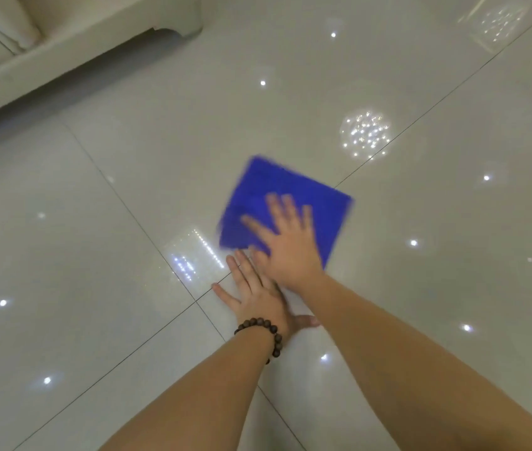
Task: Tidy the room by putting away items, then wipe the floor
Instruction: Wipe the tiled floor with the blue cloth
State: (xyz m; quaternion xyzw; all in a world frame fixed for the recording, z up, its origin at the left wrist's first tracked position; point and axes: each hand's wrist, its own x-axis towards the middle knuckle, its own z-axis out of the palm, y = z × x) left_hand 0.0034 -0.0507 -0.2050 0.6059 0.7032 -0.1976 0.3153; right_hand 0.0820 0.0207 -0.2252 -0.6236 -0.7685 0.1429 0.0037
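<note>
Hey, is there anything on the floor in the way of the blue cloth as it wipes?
Nothing visible on the tiles around the cloth. The right hand presses flat on it. The left hand rests flat on the floor just beside the cloth's near edge. The furniture base stands well off.

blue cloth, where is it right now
In the head view the blue cloth lies flat on the glossy tiled floor near the middle of the frame, under the flat right hand, with the left hand on the tiles just beside it.

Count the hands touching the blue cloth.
1. The right hand presses flat on the blue cloth. The left hand rests flat on the floor tile just short of it.
</note>
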